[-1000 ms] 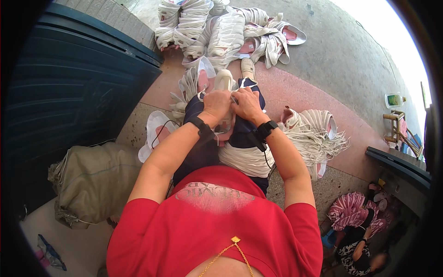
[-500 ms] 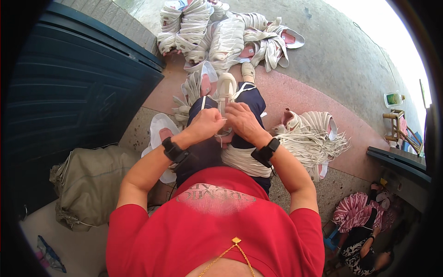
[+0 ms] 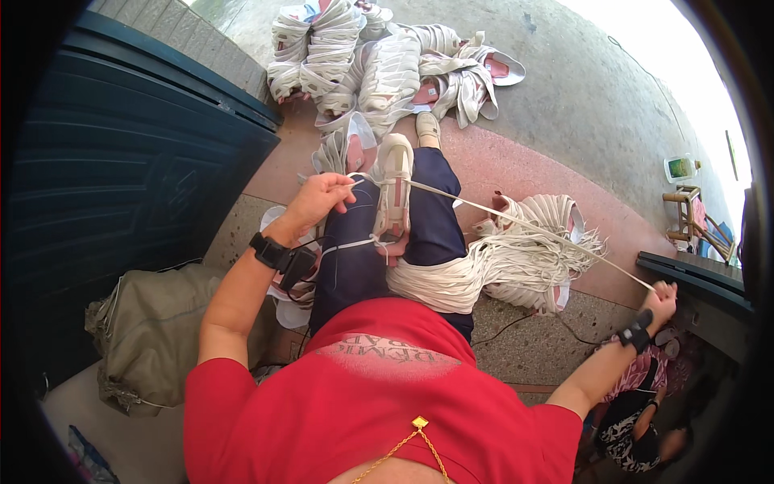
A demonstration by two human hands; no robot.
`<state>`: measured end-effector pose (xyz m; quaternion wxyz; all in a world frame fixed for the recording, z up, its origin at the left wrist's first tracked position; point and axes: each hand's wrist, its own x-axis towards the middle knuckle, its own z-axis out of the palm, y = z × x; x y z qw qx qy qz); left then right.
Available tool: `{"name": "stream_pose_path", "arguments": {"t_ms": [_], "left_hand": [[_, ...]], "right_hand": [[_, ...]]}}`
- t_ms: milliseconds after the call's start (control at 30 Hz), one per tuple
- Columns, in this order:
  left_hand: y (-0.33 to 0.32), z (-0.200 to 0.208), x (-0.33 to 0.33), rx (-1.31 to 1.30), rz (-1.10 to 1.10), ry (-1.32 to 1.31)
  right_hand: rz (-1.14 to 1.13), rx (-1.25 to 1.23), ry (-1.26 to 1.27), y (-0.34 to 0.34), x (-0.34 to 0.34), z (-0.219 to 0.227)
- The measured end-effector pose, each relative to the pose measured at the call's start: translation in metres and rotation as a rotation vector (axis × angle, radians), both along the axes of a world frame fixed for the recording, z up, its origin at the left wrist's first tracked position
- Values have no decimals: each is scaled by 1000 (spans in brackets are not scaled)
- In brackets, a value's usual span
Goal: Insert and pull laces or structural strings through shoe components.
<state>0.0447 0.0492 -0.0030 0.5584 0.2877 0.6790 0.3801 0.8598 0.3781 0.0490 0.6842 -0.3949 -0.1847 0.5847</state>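
A cream shoe upper with a pinkish strip rests lengthwise between my thighs, its toe pointing away from me. Out to the far right, my right hand is closed on a white shoelace, which runs taut in a straight line back to the upper near its toe. My left hand is beside the upper's left side, over my left thigh, pinching a short lace end between thumb and fingers. Another thin white strand crosses my left thigh to the upper's heel end. A thick bundle of white laces drapes over my right thigh.
Stacked shoe uppers heap up ahead, with more uppers to the right. A dark door and an olive sack stand left. Rightward are a small bamboo chair, a plastic bottle and another person.
My right hand has swung from the upper far out to the right, drawing the lace out straight. My left hand has shifted left and away from the upper.
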Motion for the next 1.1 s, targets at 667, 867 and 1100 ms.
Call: {"name": "stream_pose_path", "arguments": {"t_ms": [667,867,1100], "left_hand": [[109,-81,57,369,-577,1308],[101,-69,56,254,-367,1037],[34,-56,35,96,-23,357]], "right_hand": [[1489,824,-1633,-223,-554,-117],[1572,412,-1530,-211,-452,-106],[1062,397,-1312,-160,-546,-66]]}}
